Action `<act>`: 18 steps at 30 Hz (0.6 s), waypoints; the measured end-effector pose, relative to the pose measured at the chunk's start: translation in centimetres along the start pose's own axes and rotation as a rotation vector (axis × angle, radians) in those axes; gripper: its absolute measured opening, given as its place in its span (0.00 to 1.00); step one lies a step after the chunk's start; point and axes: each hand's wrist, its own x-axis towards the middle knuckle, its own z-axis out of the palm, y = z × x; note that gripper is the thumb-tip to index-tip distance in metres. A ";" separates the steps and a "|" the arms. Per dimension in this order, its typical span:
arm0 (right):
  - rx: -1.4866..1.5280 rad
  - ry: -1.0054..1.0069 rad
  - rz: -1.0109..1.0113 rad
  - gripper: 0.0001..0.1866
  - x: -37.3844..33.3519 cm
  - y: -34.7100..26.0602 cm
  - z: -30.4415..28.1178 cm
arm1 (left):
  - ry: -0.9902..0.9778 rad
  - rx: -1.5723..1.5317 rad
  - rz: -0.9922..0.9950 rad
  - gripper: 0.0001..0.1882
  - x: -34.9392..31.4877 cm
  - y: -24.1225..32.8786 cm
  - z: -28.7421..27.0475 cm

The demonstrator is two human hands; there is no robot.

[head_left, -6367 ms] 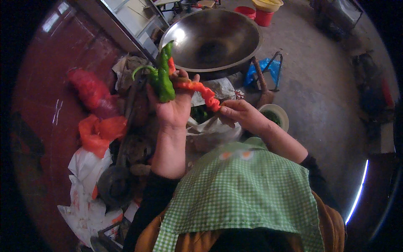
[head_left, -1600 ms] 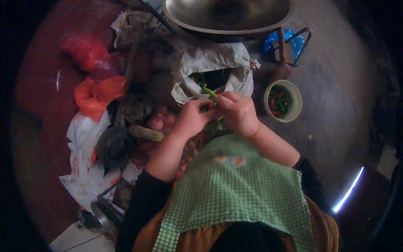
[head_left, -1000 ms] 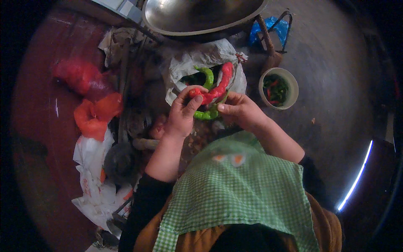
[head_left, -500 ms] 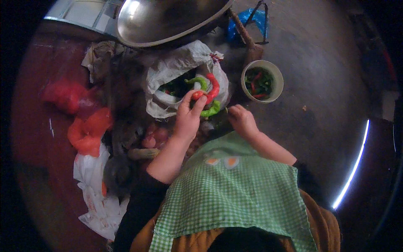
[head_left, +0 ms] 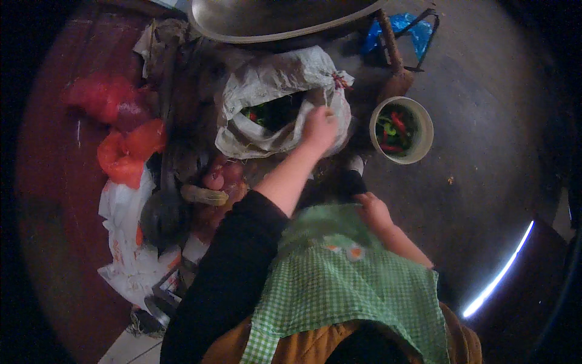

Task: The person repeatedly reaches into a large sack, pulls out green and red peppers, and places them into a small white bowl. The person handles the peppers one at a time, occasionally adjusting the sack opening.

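Observation:
My left hand [head_left: 320,128] is at the right side of the mouth of a white woven sack [head_left: 267,82], fingers closed on its edge. Inside the sack's dark opening lie green peppers [head_left: 260,113] with a bit of red. My right hand [head_left: 374,211] is low beside my knee, at the edge of the green checked apron [head_left: 345,285]; its fingers are partly hidden and blurred. To the right of the sack stands a pale round bucket [head_left: 430,136] holding red and green peppers [head_left: 397,128].
A big metal wok [head_left: 285,21] stands at the far side, with a blue plastic bag [head_left: 406,30] right of it. On the left lie red bags [head_left: 109,100], an orange bag [head_left: 130,151], white bags [head_left: 130,236] and reddish round produce [head_left: 215,179].
The red and green peppers have left my left hand, and more red shows in the bucket. My left hand has moved to the sack's edge; my right hand has dropped toward my knee.

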 end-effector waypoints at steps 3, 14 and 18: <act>-0.042 -0.157 0.124 0.17 -0.1 1.4 1.3 | 0.173 0.286 -0.107 0.07 1.8 -8.3 -3.5; 0.064 -0.243 -0.028 0.16 -0.7 4.2 7.9 | -0.226 0.930 -0.222 0.17 8.8 -25.3 -1.5; 0.083 -0.267 0.002 0.15 1.0 2.6 8.8 | 0.030 0.146 -0.668 0.18 11.2 -26.7 -0.8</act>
